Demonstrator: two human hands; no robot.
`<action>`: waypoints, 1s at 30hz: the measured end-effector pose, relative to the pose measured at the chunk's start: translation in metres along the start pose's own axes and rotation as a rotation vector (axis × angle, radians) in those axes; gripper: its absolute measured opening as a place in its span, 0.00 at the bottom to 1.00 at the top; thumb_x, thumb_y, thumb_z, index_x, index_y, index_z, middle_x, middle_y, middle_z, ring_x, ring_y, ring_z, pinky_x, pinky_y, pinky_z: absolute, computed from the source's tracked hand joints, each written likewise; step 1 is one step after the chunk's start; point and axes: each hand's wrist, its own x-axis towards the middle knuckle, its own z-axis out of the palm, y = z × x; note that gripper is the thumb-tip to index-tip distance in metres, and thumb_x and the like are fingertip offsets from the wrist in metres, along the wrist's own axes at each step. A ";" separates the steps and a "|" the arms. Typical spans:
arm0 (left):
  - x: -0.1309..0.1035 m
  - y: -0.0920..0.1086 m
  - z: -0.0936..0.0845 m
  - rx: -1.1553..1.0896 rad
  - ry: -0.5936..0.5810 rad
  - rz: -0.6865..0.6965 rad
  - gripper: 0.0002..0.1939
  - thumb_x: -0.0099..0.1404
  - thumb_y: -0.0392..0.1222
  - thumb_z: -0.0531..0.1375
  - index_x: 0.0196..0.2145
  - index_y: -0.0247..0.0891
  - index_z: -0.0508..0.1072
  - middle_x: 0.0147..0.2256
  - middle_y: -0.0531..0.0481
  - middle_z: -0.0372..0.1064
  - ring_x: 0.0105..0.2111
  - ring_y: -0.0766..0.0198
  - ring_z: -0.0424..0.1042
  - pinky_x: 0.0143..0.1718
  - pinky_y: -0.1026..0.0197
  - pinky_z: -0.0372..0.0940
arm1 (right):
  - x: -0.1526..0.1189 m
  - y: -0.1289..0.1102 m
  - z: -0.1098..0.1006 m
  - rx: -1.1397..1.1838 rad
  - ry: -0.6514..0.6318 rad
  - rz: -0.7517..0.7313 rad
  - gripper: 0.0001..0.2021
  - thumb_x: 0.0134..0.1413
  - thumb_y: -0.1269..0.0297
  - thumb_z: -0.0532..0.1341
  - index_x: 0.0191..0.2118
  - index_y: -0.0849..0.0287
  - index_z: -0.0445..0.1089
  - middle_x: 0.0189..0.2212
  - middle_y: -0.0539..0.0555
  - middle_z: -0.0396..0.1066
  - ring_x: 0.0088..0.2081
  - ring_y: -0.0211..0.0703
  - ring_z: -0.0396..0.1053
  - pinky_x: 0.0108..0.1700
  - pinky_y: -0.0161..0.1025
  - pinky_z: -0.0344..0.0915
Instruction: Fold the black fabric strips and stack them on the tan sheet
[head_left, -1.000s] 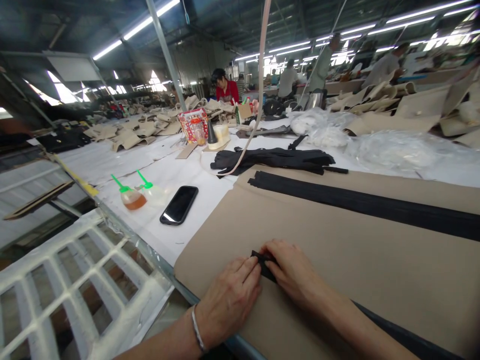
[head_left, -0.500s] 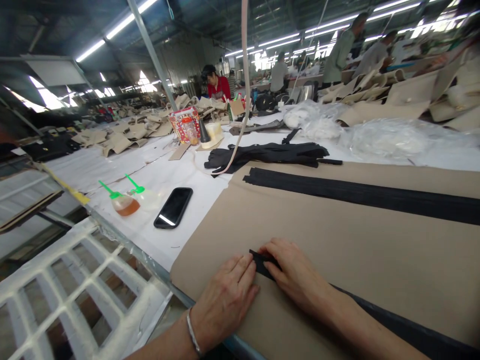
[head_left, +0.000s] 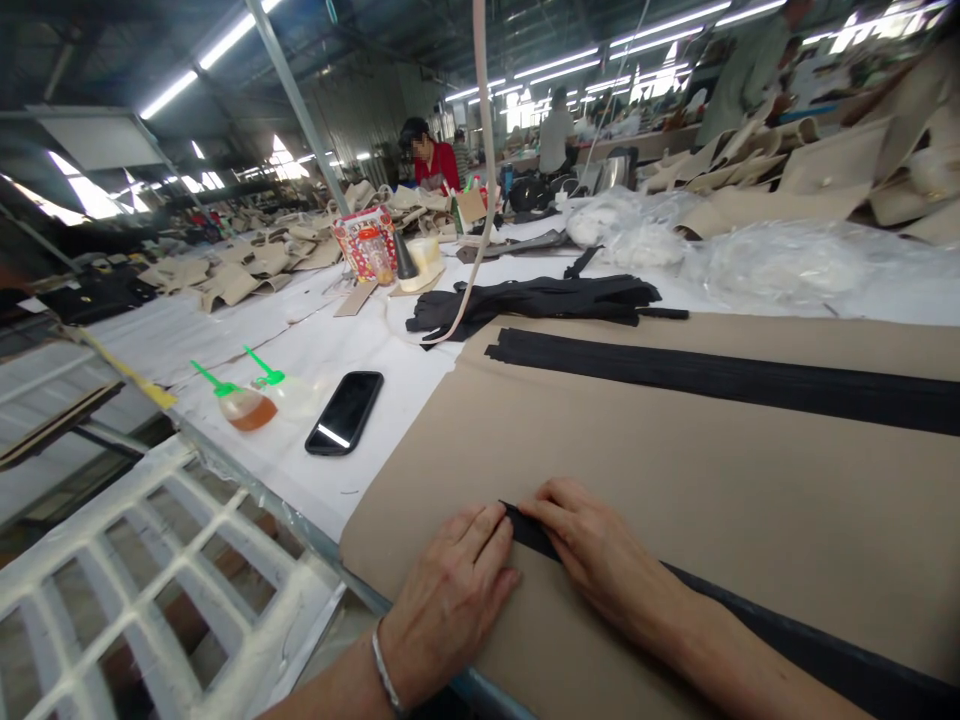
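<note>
A narrow black strip [head_left: 534,537] lies along the near side of a large taupe sheet [head_left: 720,490], running off to the lower right. My left hand [head_left: 459,585], with a silver bangle at its wrist, rests fingers stretched flat over the strip's left end. Beside it, my right hand [head_left: 600,550] grips the strip with bent fingers at its far edge; the thumb is mostly hidden. Part of the strip passes under my right hand and forearm. Farther back on the same sheet lies a wide band of black strips [head_left: 720,375].
Left of the sheet are a black phone [head_left: 344,413] and two squeeze bottles with green spouts, one holding amber liquid [head_left: 247,408]. Behind lie bundled black strips [head_left: 540,303], a hanging hose [head_left: 484,150] and clear plastic bags [head_left: 780,265]. A white grid rack [head_left: 135,590] stands below the table edge.
My right hand's thumb and fingers have drawn closer together on the strip and shifted slightly right. My left hand keeps its place. The view has tilted a little.
</note>
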 end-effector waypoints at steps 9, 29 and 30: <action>-0.002 -0.003 0.001 -0.043 -0.030 -0.019 0.19 0.68 0.36 0.54 0.56 0.32 0.64 0.57 0.38 0.64 0.57 0.51 0.64 0.57 0.46 0.64 | -0.006 0.000 0.004 -0.164 0.032 -0.131 0.16 0.57 0.83 0.53 0.46 0.60 0.69 0.40 0.57 0.66 0.42 0.45 0.63 0.47 0.44 0.65; 0.000 -0.015 -0.011 -0.074 -0.074 -0.045 0.20 0.67 0.36 0.56 0.56 0.38 0.64 0.55 0.44 0.66 0.54 0.55 0.64 0.57 0.49 0.61 | -0.002 0.001 0.003 -0.377 -0.013 -0.233 0.20 0.56 0.82 0.53 0.52 0.60 0.65 0.42 0.55 0.67 0.39 0.46 0.62 0.42 0.45 0.58; 0.000 -0.015 -0.011 -0.073 -0.071 -0.049 0.20 0.67 0.36 0.56 0.56 0.38 0.64 0.55 0.44 0.66 0.54 0.56 0.64 0.57 0.49 0.61 | -0.001 0.001 0.002 -0.376 -0.017 -0.232 0.20 0.56 0.82 0.53 0.52 0.59 0.65 0.41 0.54 0.67 0.39 0.46 0.61 0.42 0.45 0.58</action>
